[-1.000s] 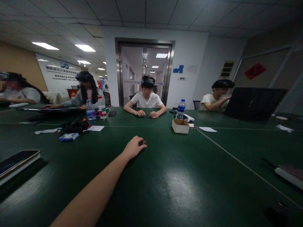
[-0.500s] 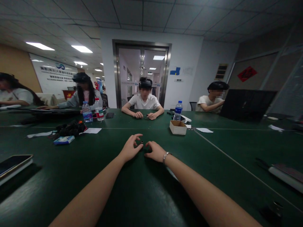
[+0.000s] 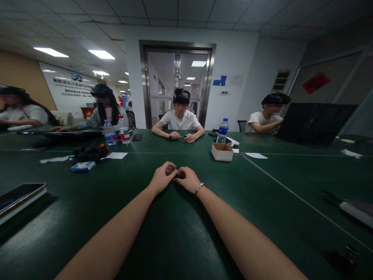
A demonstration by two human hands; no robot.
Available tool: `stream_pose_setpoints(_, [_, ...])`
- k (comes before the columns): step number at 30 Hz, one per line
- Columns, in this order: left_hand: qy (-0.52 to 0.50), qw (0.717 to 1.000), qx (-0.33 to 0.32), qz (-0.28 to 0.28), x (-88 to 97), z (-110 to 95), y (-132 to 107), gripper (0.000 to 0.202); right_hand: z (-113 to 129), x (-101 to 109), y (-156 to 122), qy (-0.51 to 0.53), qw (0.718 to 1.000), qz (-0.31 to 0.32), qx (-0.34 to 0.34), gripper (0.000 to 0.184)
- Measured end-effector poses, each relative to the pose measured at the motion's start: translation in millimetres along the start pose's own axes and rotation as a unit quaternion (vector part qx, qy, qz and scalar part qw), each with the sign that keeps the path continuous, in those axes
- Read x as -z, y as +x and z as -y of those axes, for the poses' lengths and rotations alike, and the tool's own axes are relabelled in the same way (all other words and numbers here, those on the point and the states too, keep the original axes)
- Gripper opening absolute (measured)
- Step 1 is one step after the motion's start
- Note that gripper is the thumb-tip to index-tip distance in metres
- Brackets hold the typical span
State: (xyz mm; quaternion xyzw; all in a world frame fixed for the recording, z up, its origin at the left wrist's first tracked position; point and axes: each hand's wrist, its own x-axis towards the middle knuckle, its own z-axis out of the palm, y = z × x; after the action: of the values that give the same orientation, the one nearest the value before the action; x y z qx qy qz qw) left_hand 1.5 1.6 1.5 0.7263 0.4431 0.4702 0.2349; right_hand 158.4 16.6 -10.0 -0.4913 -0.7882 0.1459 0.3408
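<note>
Both my arms stretch forward over the dark green table (image 3: pixel 262 202). My left hand (image 3: pixel 162 178) and my right hand (image 3: pixel 187 179) meet at the table's middle, fingers curled and pinched together around a small dark ring-like object (image 3: pixel 178 174) that I cannot make out clearly. It sits between the fingertips of both hands, just above the tabletop. A metal bracelet (image 3: pixel 199 188) circles my right wrist.
A small cardboard box (image 3: pixel 222 151) stands beyond my hands, with a water bottle (image 3: pixel 223 133) behind it. A phone (image 3: pixel 18 195) lies at the left edge, a laptop (image 3: pixel 313 122) at the far right. Several people sit across the table; dark clutter (image 3: pixel 89 153) lies left.
My right arm came into view and reached forward; both hands closed in on the small dark object, which only my left hand held before.
</note>
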Motion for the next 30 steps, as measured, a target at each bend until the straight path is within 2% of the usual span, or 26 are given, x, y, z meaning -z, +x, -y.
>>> stream_pose_setpoints(3, [-0.030,0.999,0.015,-0.014,-1.2,2,0,0.025,1,2,-2,0.045,0.999,-0.006,-0.009,0.019])
stream_pose_setpoints(8, [-0.056,0.998,0.035,-0.004,0.7,5,1,0.027,3,4,-3,0.122,0.992,-0.028,-0.021,0.022])
stream_pose_setpoints(13, [-0.060,0.998,0.030,-0.006,1.6,10,2,0.025,0,4,0,0.195,0.979,-0.054,-0.038,0.028])
stream_pose_setpoints(16, [-0.066,0.997,0.040,-0.003,0.8,15,3,0.024,-3,5,2,0.265,0.961,-0.044,-0.068,0.029])
stream_pose_setpoints(21, [-0.097,0.994,0.057,0.012,-0.3,20,4,0.024,-5,8,4,0.387,0.913,-0.030,-0.121,0.024])
stream_pose_setpoints(26, [-0.120,0.988,0.094,0.011,0.4,14,3,0.029,-6,9,4,0.449,0.882,-0.030,-0.143,0.023])
stream_pose_setpoints(30, [-0.127,0.986,0.110,0.021,1.6,9,2,0.031,-7,9,4,0.470,0.870,-0.021,-0.145,0.022])
